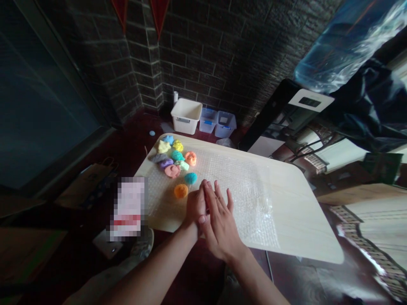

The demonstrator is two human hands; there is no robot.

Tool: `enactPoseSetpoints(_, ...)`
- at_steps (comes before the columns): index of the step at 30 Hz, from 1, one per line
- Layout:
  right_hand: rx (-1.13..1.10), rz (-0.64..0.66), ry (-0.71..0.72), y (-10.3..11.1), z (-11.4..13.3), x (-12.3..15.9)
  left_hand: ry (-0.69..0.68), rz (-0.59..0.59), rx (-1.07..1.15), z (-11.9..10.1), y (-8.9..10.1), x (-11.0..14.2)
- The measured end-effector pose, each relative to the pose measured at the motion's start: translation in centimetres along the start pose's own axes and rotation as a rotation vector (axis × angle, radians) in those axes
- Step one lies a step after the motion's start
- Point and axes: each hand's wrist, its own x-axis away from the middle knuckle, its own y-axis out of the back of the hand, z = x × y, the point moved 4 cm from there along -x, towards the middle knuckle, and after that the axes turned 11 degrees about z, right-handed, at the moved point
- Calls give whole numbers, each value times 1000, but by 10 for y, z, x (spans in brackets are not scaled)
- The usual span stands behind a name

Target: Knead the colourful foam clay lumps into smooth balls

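Note:
Over the near edge of the table, my left hand point(194, 206) and my right hand point(221, 226) are pressed together, palm against palm. The right hand lies over the left with its fingers stretched out and partly spread. Most of the left hand's fingers are hidden behind it and look closed; whatever may lie between the palms is out of sight. Just beyond the left hand are an orange ball of clay point(181, 191) and a teal ball of clay point(190, 178). Farther back sits a cluster of soft clay lumps, including a pinkish-brown piece point(172, 171) and a peach piece point(190, 159).
Bubble wrap point(235, 186) covers much of the pale wooden table point(305, 212). Behind it stand a white basket point(186, 116) and two clear plastic bins point(225, 125) by a dark brick wall. A water dispenser point(276, 114) rises at the right. A paper bag point(89, 182) is on the floor at left.

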Motion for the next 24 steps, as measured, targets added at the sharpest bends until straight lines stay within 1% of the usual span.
enactPoseSetpoints(3, -192, -191, -67, 10, -23, 6, -47, 26, -190, -1, -4, 6)
enactPoseSetpoints(5, -348, -323, -177, 12, -46, 11, -49, 63, -296, 0, -9, 8)
enactPoseSetpoints(8, -491, -423, -280, 10, -72, 13, -28, 112, -359, 3, -13, 7)
enactPoseSetpoints(11, -548, -427, -300, 8, -78, 11, 18, 117, -340, 5, -15, 6)
enactPoseSetpoints(15, -527, -368, -293, 6, -70, 8, 66, 107, -351, 8, -17, 7)
enactPoseSetpoints(18, -486, -342, -284, 7, -67, 8, 107, 121, -304, 9, -16, 8)
enactPoseSetpoints(21, -489, -345, -283, 8, -68, 8, 156, 142, -239, 7, -13, 5)
enactPoseSetpoints(24, -479, -350, -280, 10, -66, 9, 166, 160, -170, 1, -10, 1)
